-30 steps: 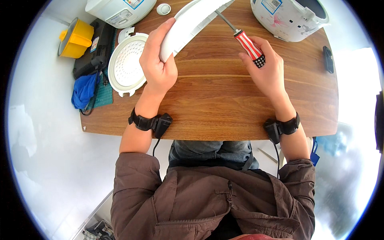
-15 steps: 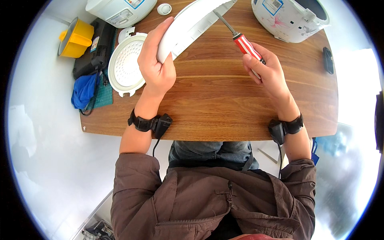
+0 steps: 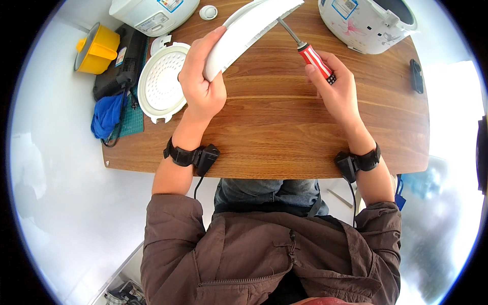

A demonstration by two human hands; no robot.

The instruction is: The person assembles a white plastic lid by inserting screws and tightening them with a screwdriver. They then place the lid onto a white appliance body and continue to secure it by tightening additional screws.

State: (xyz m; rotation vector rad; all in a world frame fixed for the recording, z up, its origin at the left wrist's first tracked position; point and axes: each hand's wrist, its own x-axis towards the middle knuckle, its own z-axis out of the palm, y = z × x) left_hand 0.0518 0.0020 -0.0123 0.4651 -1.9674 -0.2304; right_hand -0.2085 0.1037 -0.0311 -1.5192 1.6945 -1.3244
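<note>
The left hand (image 3: pixel 202 89) grips a white curved lid (image 3: pixel 249 28) above the wooden table (image 3: pixel 274 137). The right hand (image 3: pixel 338 89) holds a red striped screwdriver (image 3: pixel 311 53), tip at the lid. Both white cookers (image 3: pixel 152 12) wear small blue-edged labels

On my counter (image 3: pixel 274 137), the perforated disc (image 3: pixel 161 81) lies left, a cooker body (image 3: pixel 368 23) far right, another (image 3: pixel 152 12) behind the disc.

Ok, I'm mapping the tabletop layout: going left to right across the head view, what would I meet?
Yellow cup → blue cloth → round perforated white plate → left hand holding curved white lid panel → red-handled screwdriver in right hand → small black object.
</note>
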